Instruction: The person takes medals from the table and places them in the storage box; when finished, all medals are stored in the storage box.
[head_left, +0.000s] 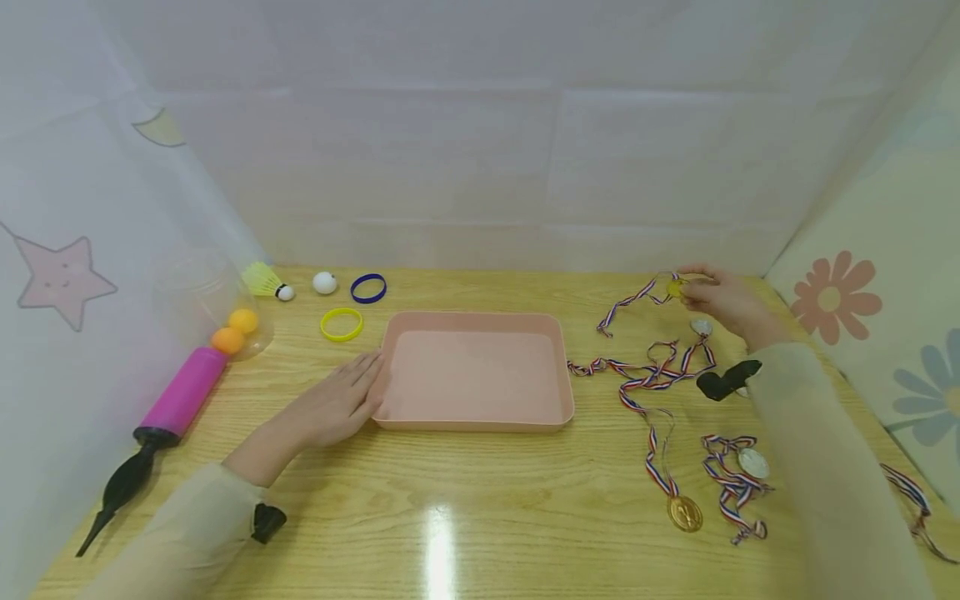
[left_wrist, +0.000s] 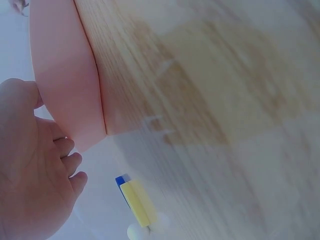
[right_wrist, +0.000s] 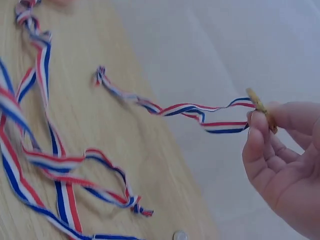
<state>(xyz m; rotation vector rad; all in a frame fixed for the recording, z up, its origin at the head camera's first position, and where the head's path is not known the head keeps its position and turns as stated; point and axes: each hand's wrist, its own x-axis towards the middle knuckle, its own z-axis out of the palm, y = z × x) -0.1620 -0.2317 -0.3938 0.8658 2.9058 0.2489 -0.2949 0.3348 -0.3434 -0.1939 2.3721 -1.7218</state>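
Note:
My left hand (head_left: 341, 404) rests against the left wall of a shallow pink tray (head_left: 472, 423), fingers fairly straight along it. In the left wrist view its thumb meets the tray's wall. At the back right, my right hand (head_left: 723, 304) pinches a gold medal (right_wrist: 262, 109) between thumb and fingers. The medal's striped ribbon (right_wrist: 170, 110) trails from it to a knotted end. Below that hand lies a silver medal (head_left: 701, 327) with a tangled red, white and blue ribbon (head_left: 645, 383). Another gold medal (head_left: 685, 513) and a silver medal (head_left: 753, 462) lie nearer the front.
On the left are a pink hand pump (head_left: 183, 396), orange balls (head_left: 228, 339) by a clear plastic container (head_left: 195, 292), a yellow shuttlecock (head_left: 262, 281), a white ball (head_left: 325, 283), and blue (head_left: 368, 288) and yellow wristbands (head_left: 342, 325). Another ribbon (head_left: 907, 492) lies far right. Cloth walls surround the table.

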